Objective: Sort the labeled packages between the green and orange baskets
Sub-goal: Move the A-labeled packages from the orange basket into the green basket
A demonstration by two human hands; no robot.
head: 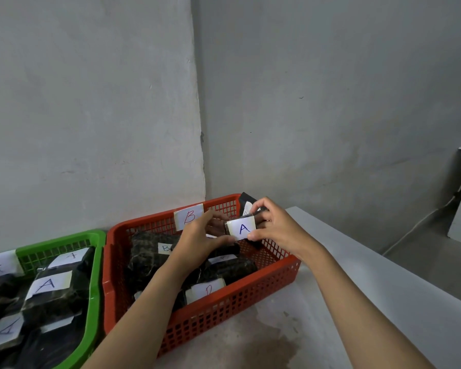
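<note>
Above the orange basket (pixel 224 310), the left hand (pixel 197 235) and right hand (pixel 274 225) pinch a dark package (pixel 221 227) by its ends, long axis left-right, its "A" label (pixel 241 229) facing the camera.

Orange basket (pixel 224 312), grid-mesh walls, white tag (pixel 189 216) on far rim, red "B". Green basket (pixel 91 262) at table's left edge, same mesh pattern. In my hands: dark package (pixel 218 227), white label (pixel 241 229), blue "A". Packages in orange basket (pixel 149 251) black with mottled tan flecks, white labels. Packages in green basket (pixel 56 296) black, glossy, white labels, blue "A". Table (pixel 370 288) pale grey, brownish stain (pixel 256 339) near front edge. Wall (pixel 91 102) grey, blotchy.
</note>
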